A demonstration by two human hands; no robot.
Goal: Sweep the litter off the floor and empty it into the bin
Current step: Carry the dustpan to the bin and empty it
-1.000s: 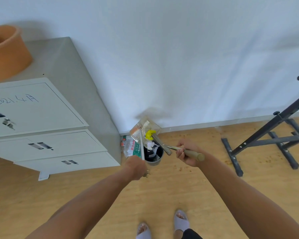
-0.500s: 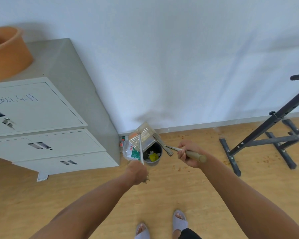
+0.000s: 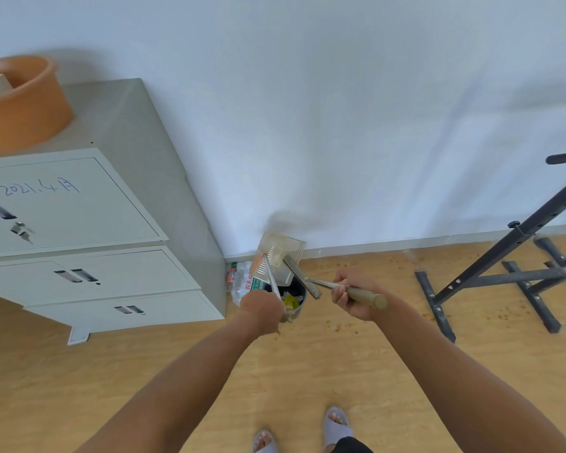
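Left hand (image 3: 263, 313) closes around the thin metal handle of the clear plastic dustpan (image 3: 280, 256), tipped above the small dark round bin (image 3: 300, 305) near the wall (image 3: 340, 125). Right hand (image 3: 350, 297) grips the beige-handled brush (image 3: 322, 284), its head beside the pan. Yellow litter (image 3: 290, 300) lies already inside the bin. For a good emptying, I would keep the pan mouth over the rim and brush downward gently.

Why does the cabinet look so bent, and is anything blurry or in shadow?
Head view: the wide-angle lens skews the grey metal cabinet and stretches the edges; the orange round tub at the left edge is smeared; the translucent plastic dustpan casts a soft grey shadow on the white wall.
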